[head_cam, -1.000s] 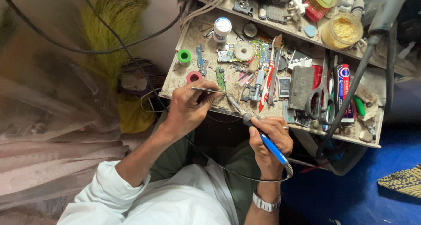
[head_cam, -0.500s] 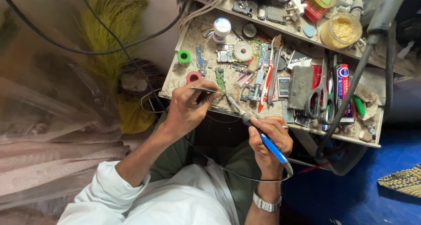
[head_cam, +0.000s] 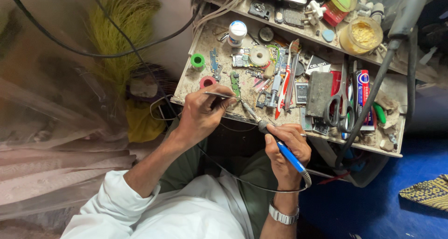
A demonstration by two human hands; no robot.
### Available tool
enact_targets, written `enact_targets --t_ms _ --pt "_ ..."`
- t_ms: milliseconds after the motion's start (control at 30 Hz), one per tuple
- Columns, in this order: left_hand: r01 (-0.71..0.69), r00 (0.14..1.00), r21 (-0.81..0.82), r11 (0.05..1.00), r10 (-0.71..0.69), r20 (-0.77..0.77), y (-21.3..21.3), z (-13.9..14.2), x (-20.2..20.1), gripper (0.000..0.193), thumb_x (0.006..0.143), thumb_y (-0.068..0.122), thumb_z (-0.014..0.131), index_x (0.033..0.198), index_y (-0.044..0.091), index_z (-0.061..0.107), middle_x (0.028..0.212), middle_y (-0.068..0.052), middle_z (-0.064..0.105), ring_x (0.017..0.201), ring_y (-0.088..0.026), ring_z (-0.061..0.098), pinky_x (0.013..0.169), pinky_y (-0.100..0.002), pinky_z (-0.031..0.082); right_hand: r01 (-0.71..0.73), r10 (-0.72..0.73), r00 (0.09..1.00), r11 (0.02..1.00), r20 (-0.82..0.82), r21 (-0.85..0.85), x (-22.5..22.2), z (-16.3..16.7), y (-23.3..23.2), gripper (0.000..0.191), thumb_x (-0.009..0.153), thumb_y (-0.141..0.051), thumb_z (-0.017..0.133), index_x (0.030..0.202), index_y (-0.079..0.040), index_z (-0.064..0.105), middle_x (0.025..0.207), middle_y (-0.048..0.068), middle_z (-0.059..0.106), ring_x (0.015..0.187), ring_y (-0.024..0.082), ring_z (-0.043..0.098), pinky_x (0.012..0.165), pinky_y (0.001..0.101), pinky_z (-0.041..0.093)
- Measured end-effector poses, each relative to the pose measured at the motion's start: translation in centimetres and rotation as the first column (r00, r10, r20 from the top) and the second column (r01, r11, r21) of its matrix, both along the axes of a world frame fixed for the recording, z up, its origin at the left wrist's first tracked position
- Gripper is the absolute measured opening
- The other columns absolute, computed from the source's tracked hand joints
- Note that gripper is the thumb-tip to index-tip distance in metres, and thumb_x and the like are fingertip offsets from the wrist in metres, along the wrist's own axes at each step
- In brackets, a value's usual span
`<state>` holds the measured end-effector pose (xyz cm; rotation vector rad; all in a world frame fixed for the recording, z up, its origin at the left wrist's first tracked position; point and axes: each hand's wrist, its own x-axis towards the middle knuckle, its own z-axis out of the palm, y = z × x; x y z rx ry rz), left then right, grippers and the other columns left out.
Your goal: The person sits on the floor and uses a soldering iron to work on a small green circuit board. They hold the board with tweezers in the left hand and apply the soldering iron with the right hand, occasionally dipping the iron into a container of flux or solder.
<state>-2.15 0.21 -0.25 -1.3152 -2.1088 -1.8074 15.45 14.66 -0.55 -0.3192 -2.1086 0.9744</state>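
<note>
My left hand (head_cam: 201, 115) grips thin metal tweezers (head_cam: 220, 96), their tips pointing right toward a small green circuit board (head_cam: 234, 83) on the cluttered workbench (head_cam: 189, 83). My right hand (head_cam: 285, 148) holds a blue-handled soldering iron (head_cam: 275, 138). Its metal tip angles up and left, close to the tweezers' tips at the bench's front edge. A black cord runs from the iron's handle down across my lap. A metal watch sits on my right wrist.
The bench carries scissors (head_cam: 339, 109), a tape roll (head_cam: 259, 55), green (head_cam: 198, 61) and red (head_cam: 207, 82) spools, a white bottle (head_cam: 237, 33), a jar of yellow paste (head_cam: 361, 35), tubes and phone parts. A black lamp arm (head_cam: 373, 90) crosses the right side. Blue floor lies right.
Both hands stay almost in place; the tweezers and the iron's tip shift only slightly at the bench's front edge.
</note>
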Motion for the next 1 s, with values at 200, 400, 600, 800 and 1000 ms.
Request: enact_targets --t_ms 200,400,600,800,1000 --pt "-0.004 1.000 -0.011 1.000 0.004 0.027 0.10 -0.10 -0.03 0.012 0.094 0.004 0.078 0.101 0.004 0.068 0.085 -0.003 0.070 0.065 -0.011 0.060 0.058 -0.028 0.047 0.015 -0.016 1.000 1.000 0.010 0.011 -0.06 -0.01 -0.04 0.020 0.083 -0.004 0.075 0.102 -0.001 0.075 0.089 0.008 0.069 0.091 0.021 0.065 0.089 0.0319 0.051" --pt "-0.017 0.998 -0.020 1.000 0.018 0.065 0.13 -0.28 -0.01 0.011 0.093 0.004 0.078 0.101 0.004 0.070 0.080 -0.002 0.069 0.061 -0.009 0.056 0.056 -0.027 0.045 0.014 -0.014 1.000 1.000 0.010 -0.011 -0.07 0.06 -0.06 0.020 0.083 -0.004 0.076 0.103 -0.001 0.076 0.089 0.008 0.070 0.091 0.021 0.065 0.087 0.0312 0.052" --pt "-0.002 0.996 -0.007 1.000 0.003 0.089 0.20 -0.50 -0.09 0.011 0.093 0.005 0.078 0.101 0.004 0.070 0.080 -0.001 0.070 0.062 -0.008 0.056 0.055 -0.026 0.045 0.004 -0.004 1.000 1.000 -0.004 -0.001 -0.16 -0.05 0.05 0.020 0.083 -0.003 0.075 0.103 -0.001 0.075 0.089 0.008 0.070 0.091 0.021 0.065 0.088 0.0317 0.052" --pt "0.006 0.996 0.000 1.000 -0.006 0.085 0.25 -0.57 -0.11 0.010 0.094 0.004 0.077 0.101 0.003 0.070 0.081 -0.002 0.070 0.064 -0.008 0.058 0.056 -0.026 0.046 0.005 -0.005 1.000 1.000 -0.004 0.004 -0.14 -0.05 0.03 0.020 0.083 -0.003 0.075 0.103 -0.001 0.075 0.089 0.008 0.070 0.091 0.021 0.065 0.088 0.0318 0.052" --pt "0.007 0.998 0.003 1.000 -0.008 0.062 0.29 -0.56 -0.10 0.011 0.094 0.003 0.077 0.102 0.003 0.070 0.085 -0.002 0.071 0.067 -0.009 0.061 0.058 -0.027 0.049 0.004 -0.004 1.000 1.000 -0.008 -0.001 -0.19 -0.08 0.09 0.020 0.083 -0.003 0.075 0.103 -0.001 0.075 0.089 0.008 0.069 0.091 0.021 0.065 0.089 0.0319 0.051"
